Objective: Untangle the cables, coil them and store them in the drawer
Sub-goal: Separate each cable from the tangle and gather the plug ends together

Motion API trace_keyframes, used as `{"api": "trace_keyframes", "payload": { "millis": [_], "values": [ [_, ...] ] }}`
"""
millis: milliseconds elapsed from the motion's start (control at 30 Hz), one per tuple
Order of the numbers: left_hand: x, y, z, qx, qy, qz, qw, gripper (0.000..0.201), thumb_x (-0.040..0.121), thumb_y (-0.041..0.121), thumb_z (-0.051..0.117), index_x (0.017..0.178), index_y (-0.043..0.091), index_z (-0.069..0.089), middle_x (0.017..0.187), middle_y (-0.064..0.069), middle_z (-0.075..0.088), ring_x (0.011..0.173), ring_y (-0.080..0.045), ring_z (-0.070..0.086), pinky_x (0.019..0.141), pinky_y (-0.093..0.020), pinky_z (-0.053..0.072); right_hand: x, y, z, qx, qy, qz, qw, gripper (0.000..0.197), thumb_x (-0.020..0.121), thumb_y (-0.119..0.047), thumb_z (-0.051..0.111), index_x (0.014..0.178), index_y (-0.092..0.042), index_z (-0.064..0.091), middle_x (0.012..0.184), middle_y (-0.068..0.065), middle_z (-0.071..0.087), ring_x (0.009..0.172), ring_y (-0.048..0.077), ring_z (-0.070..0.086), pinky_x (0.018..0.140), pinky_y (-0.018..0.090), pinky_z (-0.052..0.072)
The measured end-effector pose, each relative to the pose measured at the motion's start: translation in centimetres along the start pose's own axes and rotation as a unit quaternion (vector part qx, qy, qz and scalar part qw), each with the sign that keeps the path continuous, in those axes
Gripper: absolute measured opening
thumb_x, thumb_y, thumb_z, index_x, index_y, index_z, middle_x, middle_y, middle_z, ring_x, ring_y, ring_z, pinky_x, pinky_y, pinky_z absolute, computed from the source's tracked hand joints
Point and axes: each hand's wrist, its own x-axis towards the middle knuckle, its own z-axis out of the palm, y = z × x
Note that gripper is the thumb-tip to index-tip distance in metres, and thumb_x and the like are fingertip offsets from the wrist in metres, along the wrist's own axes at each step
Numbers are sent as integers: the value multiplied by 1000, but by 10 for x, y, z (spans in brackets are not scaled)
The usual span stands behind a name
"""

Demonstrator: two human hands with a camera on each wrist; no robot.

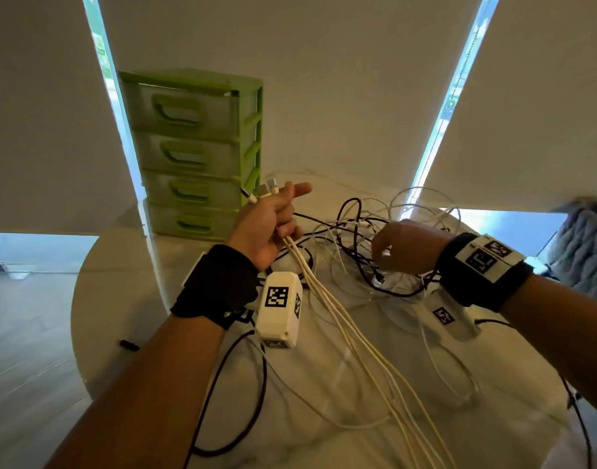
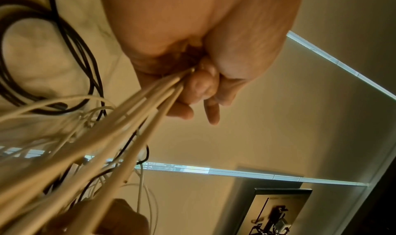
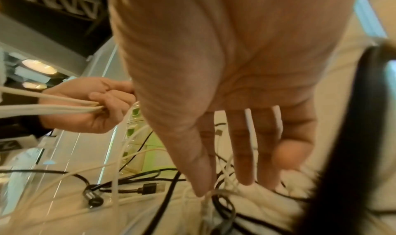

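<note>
My left hand (image 1: 273,225) is raised beside the green drawer unit (image 1: 192,154) and grips a bundle of white cables (image 1: 324,299). Their plugs stick out above the fist and the strands run down toward me. The left wrist view shows my fingers (image 2: 203,86) curled round the same bundle (image 2: 128,120). A tangle of black and white cables (image 1: 358,231) lies on the round table (image 1: 97,316). My right hand (image 1: 398,248) reaches down into it. There the thumb and forefinger (image 3: 205,184) pinch a thin white cable (image 3: 205,204). All drawers look closed.
A black cable (image 1: 222,384) loops over the table's near left. A black USB plug (image 3: 150,188) lies in the tangle. A small black piece (image 1: 128,344) sits near the left edge. A grey knitted thing (image 1: 584,252) is at the far right.
</note>
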Motion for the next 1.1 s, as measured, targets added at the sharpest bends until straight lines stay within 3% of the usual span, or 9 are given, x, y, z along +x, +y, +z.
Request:
{"api": "trace_keyframes", "payload": {
  "millis": [167, 400, 533, 600, 700, 800, 967, 1033, 1100],
  "values": [
    [1, -1, -1, 11, 1, 3, 1000, 29, 102, 29, 43, 106, 11, 65, 45, 9, 23, 39, -5, 24, 52, -22, 40, 16, -15, 16, 28, -21, 4, 999, 21, 93, -27, 56, 111, -24, 67, 96, -7, 61, 86, 12, 56, 77, 23, 46],
    [0, -1, -4, 35, 0, 6, 999, 29, 101, 29, 44, 108, 11, 66, 47, 9, 23, 41, -6, 26, 54, -23, 42, 22, -22, 11, -30, -63, 13, 997, 20, 91, -28, 55, 90, -14, 70, 86, 0, 66, 80, 16, 62, 73, 28, 54],
    [0, -2, -3, 44, -6, -1, 999, 29, 101, 27, 45, 104, 9, 67, 45, 9, 21, 37, -5, 22, 45, -20, 38, -2, -23, -37, 47, 79, 15, 996, 16, 92, -28, 54, 77, -24, 60, 76, -8, 58, 71, 13, 55, 57, 20, 35],
    [0, -2, -1, 37, -9, -2, 999, 27, 101, 26, 46, 101, 9, 67, 45, 9, 19, 36, -4, 20, 40, -19, 32, -15, -27, -68, 130, 148, 2, 980, 18, 90, -27, 58, 73, -27, 59, 71, -9, 59, 66, 13, 58, 55, 21, 39],
    [-4, -1, 4, 32, -8, 12, 999, 25, 99, 26, 49, 100, 11, 69, 49, 8, 16, 39, -5, 18, 40, -19, 27, -26, -33, -97, 236, 226, -23, 945, 11, 87, -26, 64, 78, -20, 67, 74, -1, 69, 70, 17, 68, 67, 34, 57],
    [-10, 2, 9, 40, -11, 35, 999, 16, 90, 25, 60, 98, 14, 70, 48, 10, 22, 40, -5, 20, 40, -18, 26, -26, -46, -102, 353, 236, -87, 901, 9, 89, -21, 63, 81, -17, 64, 84, 3, 73, 81, 16, 72, 77, 40, 59],
    [-19, -6, 22, 234, -23, 80, 969, 17, 82, 12, 73, 99, 9, 71, 47, 20, 53, 41, 4, 45, 44, -12, 33, -15, -67, -101, 606, 189, -113, 764, 10, 98, -11, 48, 89, -11, 52, 82, 9, 73, 89, 29, 72, 82, 44, 57],
    [-18, -10, 23, 267, -7, 92, 959, 18, 82, 3, 72, 99, -2, 70, 43, 22, 50, 44, 7, 48, 44, -4, 32, -14, -62, -109, 685, 217, -119, 685, 8, 98, -13, 47, 93, -10, 52, 73, 5, 66, 80, 29, 70, 78, 46, 57],
    [-14, -9, 19, 267, 28, 80, 960, 9, 81, 4, 73, 90, 5, 72, 47, 19, 52, 48, 2, 48, 42, -8, 31, -15, -52, -116, 730, 256, -118, 623, 9, 98, -17, 49, 96, -11, 56, 67, -2, 56, 63, 19, 61, 65, 38, 55]
  ]
}}
